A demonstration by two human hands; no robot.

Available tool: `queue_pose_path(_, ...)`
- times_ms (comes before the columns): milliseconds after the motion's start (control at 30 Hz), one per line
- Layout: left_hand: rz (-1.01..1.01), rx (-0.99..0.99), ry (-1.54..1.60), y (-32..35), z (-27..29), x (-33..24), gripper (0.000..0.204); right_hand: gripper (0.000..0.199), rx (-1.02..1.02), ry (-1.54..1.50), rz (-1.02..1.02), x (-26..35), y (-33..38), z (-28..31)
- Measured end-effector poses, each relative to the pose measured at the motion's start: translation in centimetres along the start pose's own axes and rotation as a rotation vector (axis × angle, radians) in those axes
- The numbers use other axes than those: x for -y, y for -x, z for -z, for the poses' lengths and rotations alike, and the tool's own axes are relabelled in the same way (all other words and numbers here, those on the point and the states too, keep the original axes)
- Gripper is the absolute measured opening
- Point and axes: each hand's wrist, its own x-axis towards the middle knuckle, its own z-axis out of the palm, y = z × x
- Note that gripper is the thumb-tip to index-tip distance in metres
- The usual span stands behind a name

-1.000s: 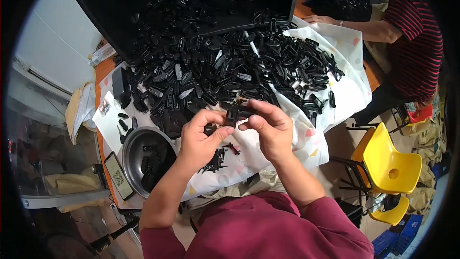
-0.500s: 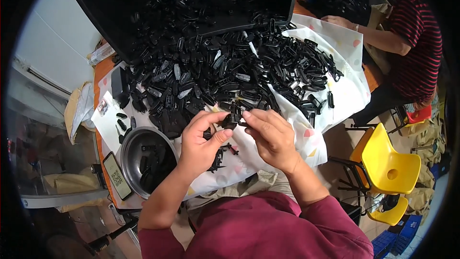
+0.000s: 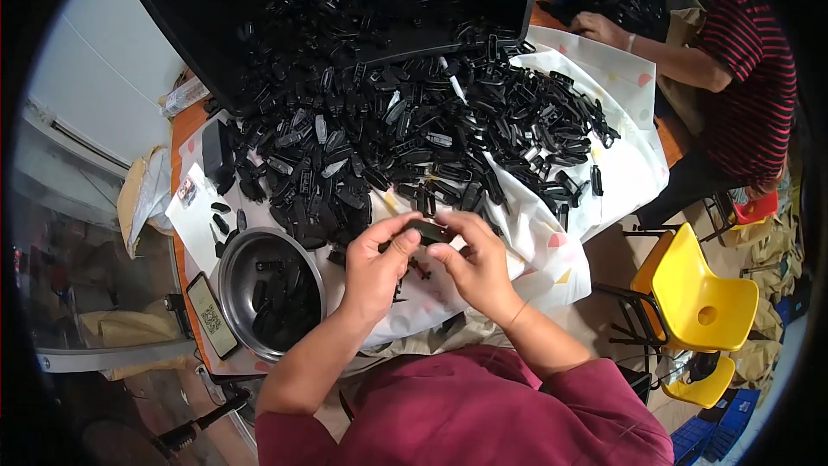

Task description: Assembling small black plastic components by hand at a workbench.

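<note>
Between my two hands is a small, dark, elongated plastic part (image 3: 426, 230), held near the front edge of the table. My left hand (image 3: 377, 263) pinches its left end with thumb and fingers. The right end sits in the grip of my right hand (image 3: 473, 263), the thumb below and the fingers above. My fingers cover much of the part. Just beyond them spreads a large heap of similar black plastic parts (image 3: 392, 134). Below my hands, a few small dark and reddish pieces (image 3: 420, 269) lie on the patterned white sheet (image 3: 552, 272).
A black bin (image 3: 345, 30) lies tipped behind the heap. To the left stand a metal bowl (image 3: 226, 293) with black parts in it and a phone (image 3: 211, 315). A co-worker (image 3: 742, 78) sits at the far right, near a yellow chair (image 3: 690, 293).
My hands have drawn closer together and slightly nearer to me. The held part now lies crosswise between them, more of its dark surface showing. The co-worker's hand has shifted slightly.
</note>
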Motion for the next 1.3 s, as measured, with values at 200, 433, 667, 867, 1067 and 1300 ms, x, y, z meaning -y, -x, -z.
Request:
queue_pose_path(200, 0.217, 0.076, 0.207, -1.2, 2.1, 0.6, 0.019, 0.019, 0.208, -0.518, -0.609, -1.9, 0.4, -1.2)
queue_pose_path(433, -0.004, -0.268, -0.178, -9.3, 4.1, -2.0, 0.008, 0.035, 0.295, 0.638, -0.130, -3.4, -3.6, -1.3)
queue_pose_path(667, -0.672, 0.139, -1.952, -10.7, 4.7, -1.4, 0.011, 0.029, 0.184, 0.717, -0.112, -4.3, -2.8, -0.9)
queue_pose_path(867, -0.610, 0.115, -1.883, -10.5, 4.3, -1.7, 0.011, 0.022, 0.096, 0.456, -0.159, -4.2, -2.8, 0.0)
queue_pose_path(1067, 0.052, 0.090, -0.611, -5.9, 1.8, -3.1, 0.017, 0.056, 0.090, -0.794, -0.580, -1.8, -4.0, 0.5)
queue_pose_path(1300, 0.170, 0.303, 0.049, -3.5, 1.7, -4.0, 0.032, 0.050, 0.190, -1.047, -0.597, 0.4, -4.4, 1.4)
